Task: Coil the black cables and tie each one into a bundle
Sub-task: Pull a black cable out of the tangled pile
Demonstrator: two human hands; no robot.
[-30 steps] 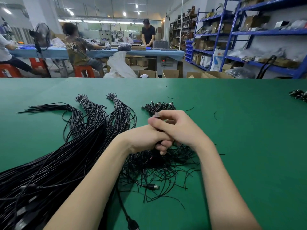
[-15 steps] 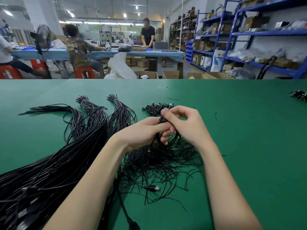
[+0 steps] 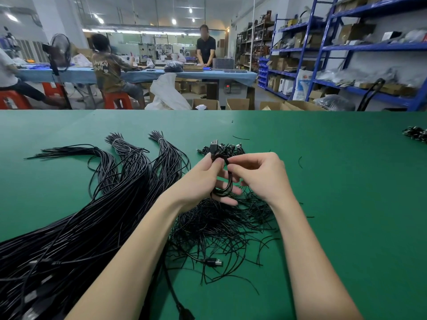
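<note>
A factory assembly workshop. A green worktop (image 3: 323, 181) carries heaps of black cables (image 3: 69, 227) toward its left edge. Beyond its far edge, workers sit on red stools (image 3: 116, 99) at a long blue table (image 3: 147, 75), beside blue steel shelving (image 3: 328, 47) stacked with cardboard boxes (image 3: 238, 103), under ceiling strip lights.

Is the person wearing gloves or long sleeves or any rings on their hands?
No. The left hand and the right hand are bare: no gloves, no rings that show. Both forearms are bare too, with no sleeves, watch or bracelet in view. The fingernails look short and plain.
</note>
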